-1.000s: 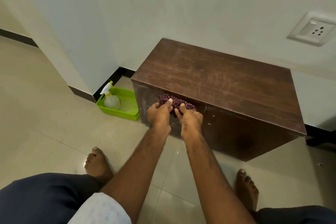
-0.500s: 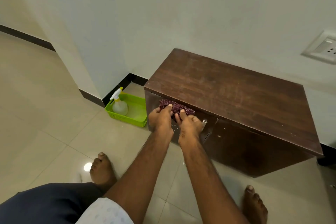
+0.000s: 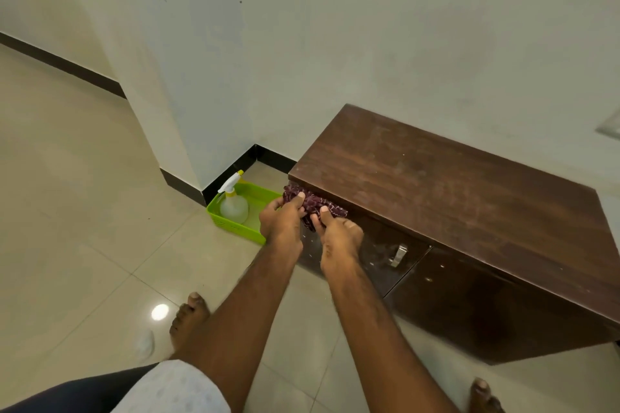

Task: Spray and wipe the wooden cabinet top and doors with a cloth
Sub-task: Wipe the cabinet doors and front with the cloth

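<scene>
both-armed, my left hand (image 3: pixel 281 224) and right hand (image 3: pixel 339 234) side by side, gripping cloth (image 3: pixel 313 203), pressed under cabinet (image 3: pixel 446 184) top's left corner

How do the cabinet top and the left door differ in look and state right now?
The cabinet top is a bare horizontal slab with visible wood grain; the left door is vertical, darker, and flecked with pale spots. The top has nothing resting on it; the door has the cloth pressed at its upper edge by the left hand and right hand. Both are dark brown wood.
</scene>
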